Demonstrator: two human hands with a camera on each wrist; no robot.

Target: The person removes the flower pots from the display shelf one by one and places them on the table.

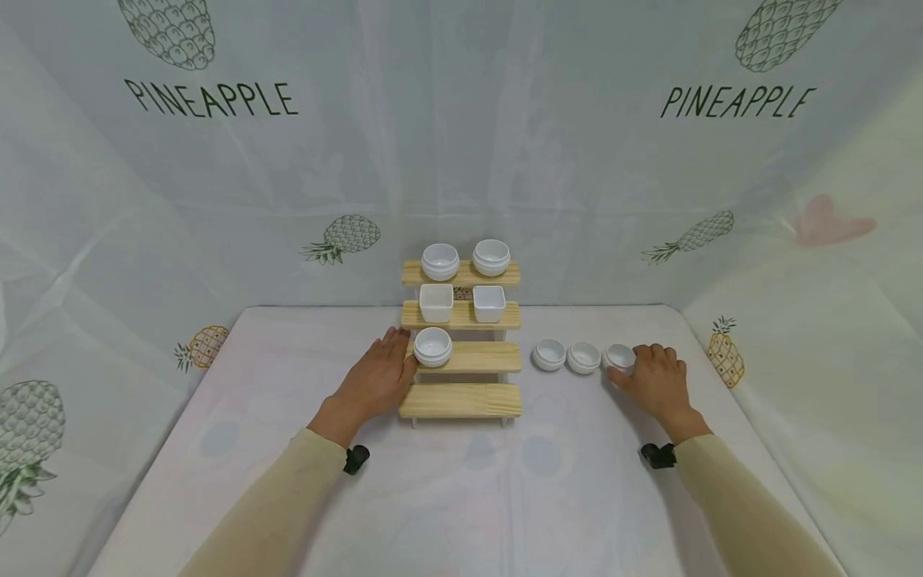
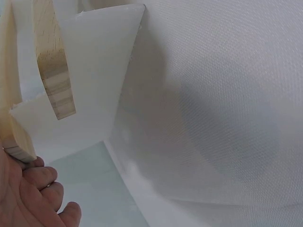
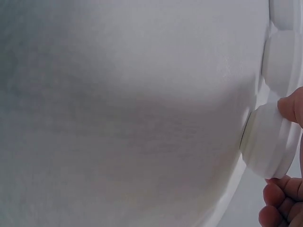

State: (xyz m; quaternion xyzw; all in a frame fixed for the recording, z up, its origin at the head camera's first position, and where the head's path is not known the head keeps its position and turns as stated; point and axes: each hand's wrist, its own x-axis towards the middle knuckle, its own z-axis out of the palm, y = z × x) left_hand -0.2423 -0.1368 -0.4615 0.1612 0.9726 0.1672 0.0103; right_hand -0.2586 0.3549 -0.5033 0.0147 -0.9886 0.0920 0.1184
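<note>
A wooden tiered stand (image 1: 460, 401) with pale side panels rises at the centre of the table. My left hand (image 1: 378, 373) rests against its left side by the second board from the bottom, fingers together; in the left wrist view the fingers (image 2: 42, 182) touch a board's end. On that board, close to this hand, sits a round white bowl (image 1: 433, 346). My right hand (image 1: 658, 381) pinches the rightmost small round white bowl (image 1: 618, 358), thumb on one side and fingers on the other. The right wrist view shows this bowl (image 3: 265, 139) at the tabletop, its base slightly tilted.
Two more small round bowls, one (image 1: 549, 354) beside the other (image 1: 583, 357), line up right of the stand. Higher up stand two square white bowls (image 1: 436, 303) and, on the top board, two round ones (image 1: 441, 262). A pineapple-print cloth (image 1: 461, 160) hangs behind the table.
</note>
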